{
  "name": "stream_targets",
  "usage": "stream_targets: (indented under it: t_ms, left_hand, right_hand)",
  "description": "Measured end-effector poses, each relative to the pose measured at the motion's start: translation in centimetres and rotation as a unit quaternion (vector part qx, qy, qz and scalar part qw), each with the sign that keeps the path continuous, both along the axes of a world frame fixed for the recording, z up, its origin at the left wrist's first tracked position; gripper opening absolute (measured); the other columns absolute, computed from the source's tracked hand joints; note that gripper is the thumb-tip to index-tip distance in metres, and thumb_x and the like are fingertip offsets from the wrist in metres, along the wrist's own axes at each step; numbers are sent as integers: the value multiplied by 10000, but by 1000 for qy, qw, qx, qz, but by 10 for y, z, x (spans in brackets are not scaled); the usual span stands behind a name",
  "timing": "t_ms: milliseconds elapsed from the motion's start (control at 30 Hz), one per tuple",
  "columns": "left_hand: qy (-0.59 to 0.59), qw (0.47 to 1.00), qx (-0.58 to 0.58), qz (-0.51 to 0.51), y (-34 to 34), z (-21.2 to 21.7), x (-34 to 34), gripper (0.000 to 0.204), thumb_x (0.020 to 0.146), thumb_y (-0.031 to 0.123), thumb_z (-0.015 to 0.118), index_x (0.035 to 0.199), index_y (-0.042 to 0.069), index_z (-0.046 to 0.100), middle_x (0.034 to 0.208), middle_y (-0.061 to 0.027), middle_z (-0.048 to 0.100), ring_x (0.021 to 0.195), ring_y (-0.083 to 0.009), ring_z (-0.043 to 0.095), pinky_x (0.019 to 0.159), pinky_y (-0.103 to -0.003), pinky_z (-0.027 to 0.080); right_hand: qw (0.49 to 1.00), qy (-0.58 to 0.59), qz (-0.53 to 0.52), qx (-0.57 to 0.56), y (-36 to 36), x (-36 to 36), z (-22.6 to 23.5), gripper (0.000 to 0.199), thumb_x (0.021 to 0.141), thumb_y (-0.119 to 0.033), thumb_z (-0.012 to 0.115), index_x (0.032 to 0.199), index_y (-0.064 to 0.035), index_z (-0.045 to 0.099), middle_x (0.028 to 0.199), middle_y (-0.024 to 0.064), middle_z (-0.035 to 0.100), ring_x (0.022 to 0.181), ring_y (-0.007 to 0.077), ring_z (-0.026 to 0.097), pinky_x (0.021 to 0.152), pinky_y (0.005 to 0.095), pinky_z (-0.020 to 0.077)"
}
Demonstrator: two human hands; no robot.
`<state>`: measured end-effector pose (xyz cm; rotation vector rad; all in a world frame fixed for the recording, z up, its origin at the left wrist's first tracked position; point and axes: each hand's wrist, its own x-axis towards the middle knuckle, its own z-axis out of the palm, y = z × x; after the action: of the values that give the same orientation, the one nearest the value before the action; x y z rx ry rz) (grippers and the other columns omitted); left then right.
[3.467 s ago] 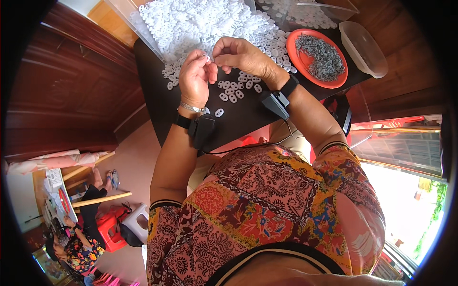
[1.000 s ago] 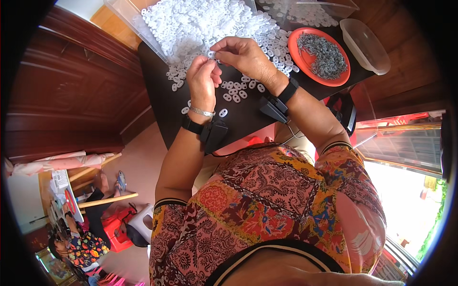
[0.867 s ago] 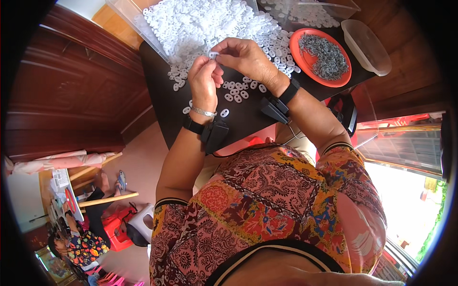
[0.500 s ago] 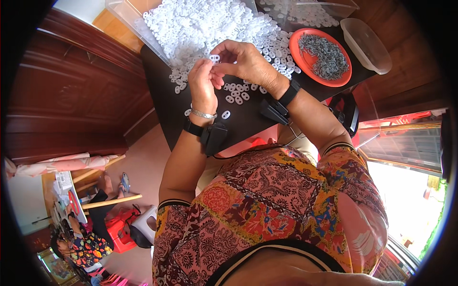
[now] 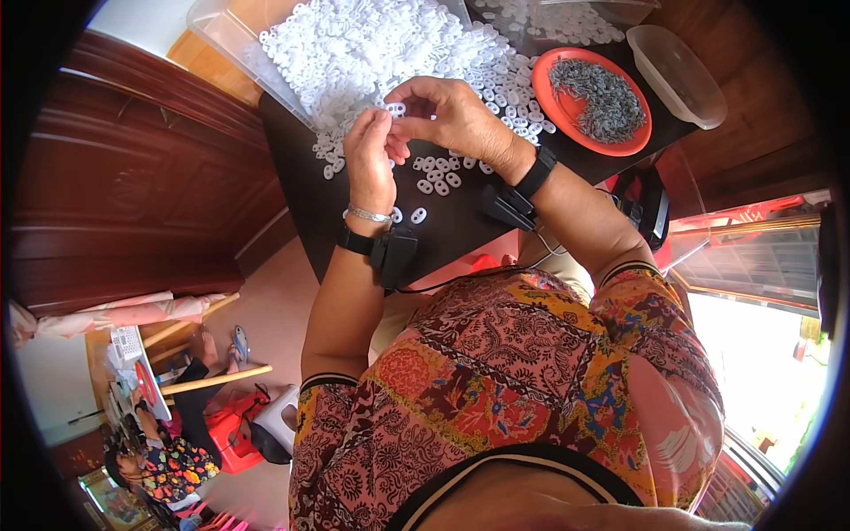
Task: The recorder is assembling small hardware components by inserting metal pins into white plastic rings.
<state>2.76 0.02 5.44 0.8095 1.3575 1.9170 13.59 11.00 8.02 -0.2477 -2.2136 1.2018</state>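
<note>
A small white oval plastic piece with two holes (image 5: 396, 110) is pinched at the fingertips of both hands, above the near edge of a heap of similar pieces. My left hand (image 5: 370, 164) is closed, its thumb and fingertips against the piece's left side. Coming in from the right, my right hand (image 5: 460, 119) curls its thumb and index finger around the same piece. Whether a smaller part is also between the fingers, I cannot make out. Several loose white pieces (image 5: 440, 175) lie on the dark table just below the hands, and another loose piece (image 5: 419, 215) lies near my left wrist.
The large white heap (image 5: 372, 49) spills from a clear plastic bin (image 5: 232, 49). A red plate (image 5: 595, 149) holds small thin grey pieces (image 5: 606, 93). Beside it sits a shallow clear tray (image 5: 677, 75). Another person (image 5: 168, 465) is at the lower left, by red stools (image 5: 237, 434).
Both hands keep their pinch on the white piece, with barely any finger movement. The whole view has shifted slightly, and another loose piece shows beside my left wrist.
</note>
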Motion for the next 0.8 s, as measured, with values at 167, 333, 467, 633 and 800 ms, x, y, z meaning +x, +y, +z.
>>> stream_targets:
  t_ms: [167,333,467,633,800]
  left_hand:
    - [70,995,51,-49,-6,16,3,205,913,228,500,945,25,507,719,-25,534,597,-67,461,532,-190,365]
    - [177,981,72,-31,-9,17,2,253,915,243,515,1029,23,465,803,-22,528,619,-61,446,545,-201,376]
    - [190,977,98,-16,-11,17,3,282,922,259,510,1072,28,446,845,-31,533,631,-66,444,556,-202,379]
    - [241,964,107,24,-14,16,8,310,933,279,494,1095,19,444,896,-58,555,644,-83,451,578,-220,400]
    - [378,915,128,62,-16,12,5,296,955,252,427,1116,3,441,870,-85,576,633,-106,490,580,-235,411]
  right_hand:
    - [967,76,105,-220,4,1,-3,318,806,-64,681,1104,-6,587,897,24,632,821,85,594,758,232,502]
    - [951,139,148,-232,-2,3,3,281,815,-58,671,1073,20,592,851,45,649,757,102,603,751,246,502]
    - [939,134,191,-252,-7,8,13,271,830,-47,648,1089,15,595,860,47,646,750,94,596,746,250,503]
    - [940,105,190,-262,-8,11,15,329,813,-23,655,1135,-10,584,948,35,645,870,91,598,792,234,503]
    - [935,123,201,-265,-10,14,18,316,803,-31,668,1111,-10,601,945,36,649,866,87,598,790,226,503]
